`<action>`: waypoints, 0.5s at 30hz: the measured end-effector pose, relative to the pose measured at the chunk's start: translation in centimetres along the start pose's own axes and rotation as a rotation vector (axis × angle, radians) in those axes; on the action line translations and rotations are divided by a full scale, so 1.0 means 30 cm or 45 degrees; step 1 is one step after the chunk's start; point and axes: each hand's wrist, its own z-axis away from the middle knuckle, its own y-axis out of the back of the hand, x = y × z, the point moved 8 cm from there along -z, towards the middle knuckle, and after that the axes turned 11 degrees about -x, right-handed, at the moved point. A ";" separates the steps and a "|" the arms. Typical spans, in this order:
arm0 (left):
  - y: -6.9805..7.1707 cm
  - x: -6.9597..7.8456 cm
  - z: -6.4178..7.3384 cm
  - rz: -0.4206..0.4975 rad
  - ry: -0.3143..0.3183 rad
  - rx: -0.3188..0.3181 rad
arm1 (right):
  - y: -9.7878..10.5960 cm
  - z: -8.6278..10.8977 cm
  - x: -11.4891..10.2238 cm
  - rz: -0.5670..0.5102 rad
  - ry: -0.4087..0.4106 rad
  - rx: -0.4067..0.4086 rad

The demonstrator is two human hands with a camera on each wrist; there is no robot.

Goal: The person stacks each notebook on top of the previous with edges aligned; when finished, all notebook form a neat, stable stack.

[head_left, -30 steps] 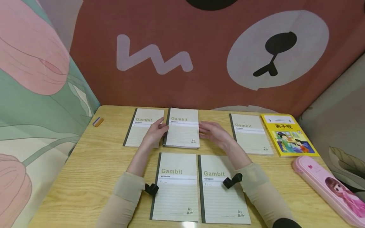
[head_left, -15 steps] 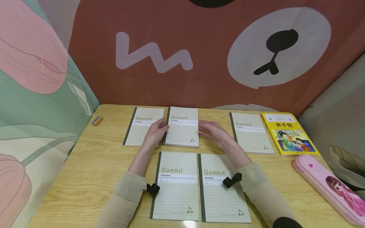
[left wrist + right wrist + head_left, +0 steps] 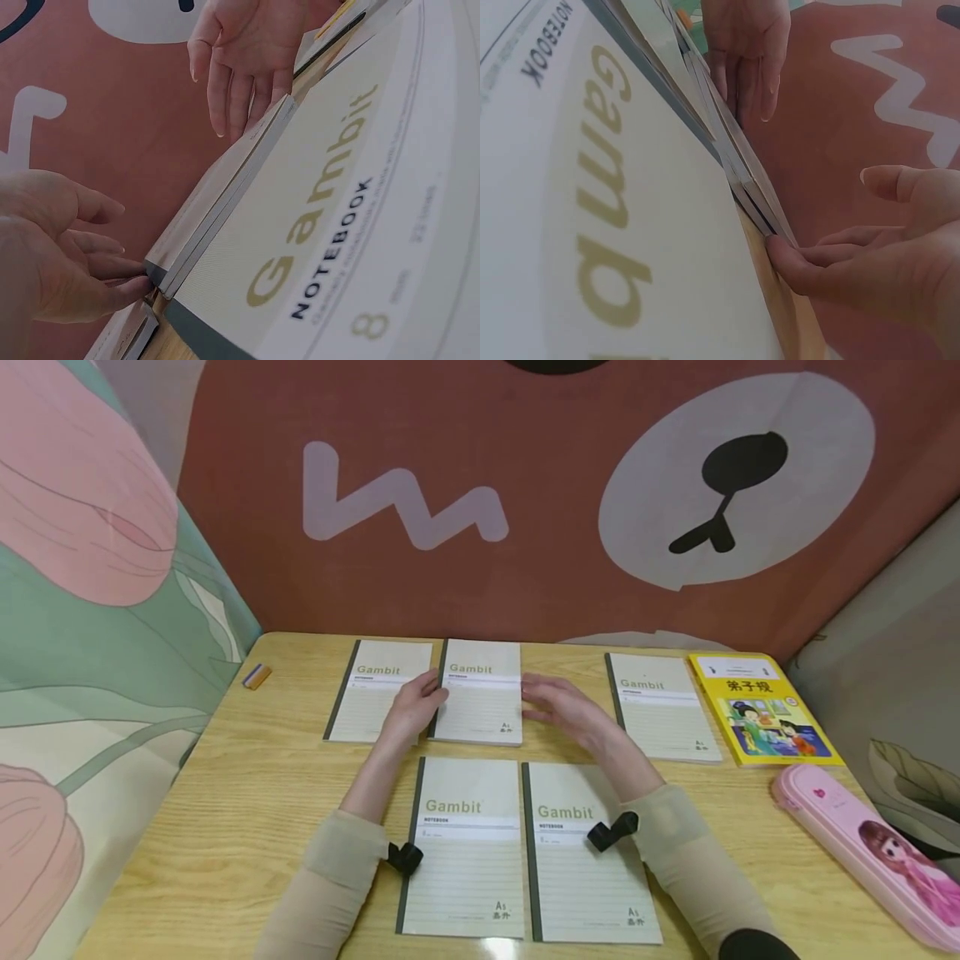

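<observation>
A small stack of Gambit notebooks [image 3: 480, 693] lies at the back middle of the wooden table, its layers showing at the edge in both wrist views. My left hand [image 3: 411, 706] touches the dark spine side with its fingertips, thumb at the front of that edge, over part of another notebook [image 3: 375, 702] to the left. On the opposite side, my right hand [image 3: 566, 706] has its fingers fairly straight against the stack's right edge. In the right wrist view the right fingertips [image 3: 784, 255] meet the stack's corner. Neither hand curls round the stack.
Two notebooks lie in front, one left [image 3: 465, 877] and one right [image 3: 588, 893], under the forearms. Back right are a notebook [image 3: 663, 718] and a yellow picture-cover book [image 3: 772, 718]. A pink pencil case [image 3: 840, 835] lies at right; a small eraser-like block [image 3: 257, 677] at far left.
The stack's front edges look more even than a second ago. Both hands stay at its sides with hardly any movement, and the head view has tilted slightly.
</observation>
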 end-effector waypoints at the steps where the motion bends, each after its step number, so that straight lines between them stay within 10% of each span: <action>1: -0.002 0.004 -0.004 -0.001 -0.006 -0.004 | 0.003 0.001 -0.003 0.001 0.000 -0.001; 15: -0.007 -0.004 -0.002 -0.014 0.023 0.003 | -0.018 0.018 -0.017 0.031 0.026 -0.043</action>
